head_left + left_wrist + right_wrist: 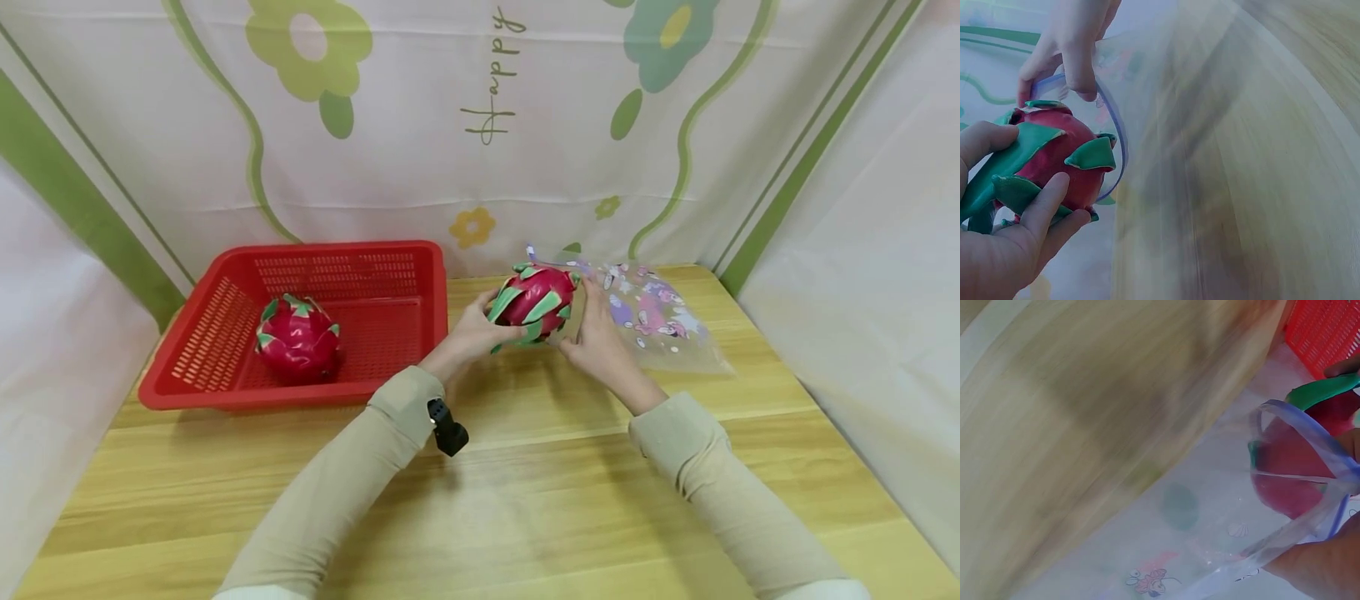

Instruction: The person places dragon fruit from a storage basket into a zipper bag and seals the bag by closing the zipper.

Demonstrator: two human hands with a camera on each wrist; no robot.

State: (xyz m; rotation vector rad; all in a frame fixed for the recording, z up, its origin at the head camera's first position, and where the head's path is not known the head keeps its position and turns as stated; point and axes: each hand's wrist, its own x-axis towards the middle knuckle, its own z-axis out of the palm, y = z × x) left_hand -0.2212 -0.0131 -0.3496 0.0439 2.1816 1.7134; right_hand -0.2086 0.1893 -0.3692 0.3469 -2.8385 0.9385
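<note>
In the head view my left hand (476,333) grips a red dragon fruit (542,298) with green leafy scales, above the table's back part. Facing it, my right hand (602,342) holds the mouth of a clear plastic bag (660,333) printed with pink and purple cartoon figures. The left wrist view shows the bag's purple-blue rim (1122,140) spread around the fruit's far end. Seen from the right wrist, part of the dragon fruit (1288,465) shows through the clear plastic, past the rim. The left fingers stay on its leafy end, outside the bag.
On the left stands a red plastic basket (431,292) with slotted walls, with another dragon fruit (297,340) inside. Everything rests on a wooden table (495,517). A flower-printed white cloth (405,150) hangs behind the table's back edge.
</note>
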